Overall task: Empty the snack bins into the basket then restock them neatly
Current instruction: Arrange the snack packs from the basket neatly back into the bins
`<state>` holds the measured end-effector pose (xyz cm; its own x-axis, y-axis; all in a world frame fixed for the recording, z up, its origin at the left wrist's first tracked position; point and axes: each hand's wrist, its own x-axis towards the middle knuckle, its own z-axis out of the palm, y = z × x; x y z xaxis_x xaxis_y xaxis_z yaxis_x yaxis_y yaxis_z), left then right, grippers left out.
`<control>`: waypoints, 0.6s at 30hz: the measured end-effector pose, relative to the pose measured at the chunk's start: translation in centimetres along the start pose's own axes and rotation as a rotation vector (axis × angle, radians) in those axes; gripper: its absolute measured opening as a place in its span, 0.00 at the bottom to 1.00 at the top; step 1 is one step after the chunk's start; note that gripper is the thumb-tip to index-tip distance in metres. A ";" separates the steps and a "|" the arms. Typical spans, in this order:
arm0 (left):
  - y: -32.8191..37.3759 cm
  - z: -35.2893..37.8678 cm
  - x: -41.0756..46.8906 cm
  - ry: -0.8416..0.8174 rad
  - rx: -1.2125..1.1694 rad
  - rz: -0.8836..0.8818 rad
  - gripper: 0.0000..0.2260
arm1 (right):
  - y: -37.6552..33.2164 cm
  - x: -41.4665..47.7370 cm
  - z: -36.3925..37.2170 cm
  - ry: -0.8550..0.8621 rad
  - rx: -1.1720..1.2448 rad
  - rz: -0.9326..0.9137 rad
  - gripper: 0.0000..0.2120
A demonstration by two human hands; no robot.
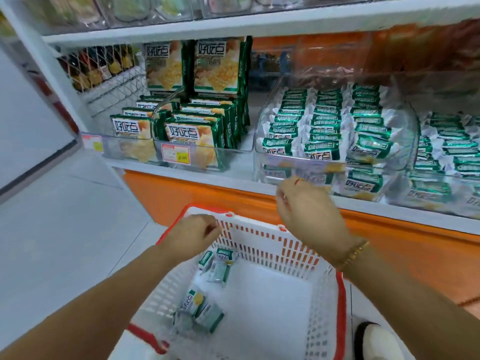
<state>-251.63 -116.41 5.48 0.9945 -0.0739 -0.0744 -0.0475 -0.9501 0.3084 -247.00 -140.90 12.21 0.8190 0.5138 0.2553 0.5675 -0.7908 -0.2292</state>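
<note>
A white basket [262, 236] with red rim stands on the floor below the shelf and holds several small green-and-white snack packs [197, 307]. A clear plastic bin [405, 141] on the shelf is full of the same packs [324, 120] in rows. My left hand [191, 236] hovers over the basket's far left corner, fingers loosely curled, holding nothing that I can see. My right hand [306, 206] is raised just below the bin's front lip, fingers curled, with nothing visible in it.
Two clear bins of larger green cracker packs [192, 131] stand to the left on the same shelf, with a price tag [175, 153] in front. Another bin of small packs [452, 152] is at the right. An orange panel [207, 193] runs under the shelf.
</note>
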 end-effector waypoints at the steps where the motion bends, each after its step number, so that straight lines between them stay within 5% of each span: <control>1: -1.4 1.2 -0.9 -0.060 -0.026 -0.077 0.10 | -0.6 -0.2 2.4 -0.094 0.030 0.012 0.11; 3: -4.1 3.9 -2.7 -0.183 -0.051 -0.234 0.06 | -1.2 -0.9 7.5 -0.292 0.104 0.040 0.13; 9: -9.0 11.6 -5.9 -0.510 -0.081 -0.532 0.25 | -1.8 -3.5 22.0 -0.754 0.214 0.031 0.27; 15: -11.0 17.1 -5.0 -0.539 -0.142 -0.622 0.30 | -4.8 -3.1 30.2 -0.823 0.261 -0.040 0.35; 18: -11.9 19.4 -4.6 -0.523 -0.195 -0.679 0.21 | -6.0 -2.4 32.8 -0.761 0.254 -0.082 0.39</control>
<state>-257.40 -110.65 -16.28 0.6299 0.3133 -0.7107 0.6030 -0.7740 0.1932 -249.60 -126.52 -17.85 0.5546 0.7253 -0.4078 0.5553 -0.6876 -0.4678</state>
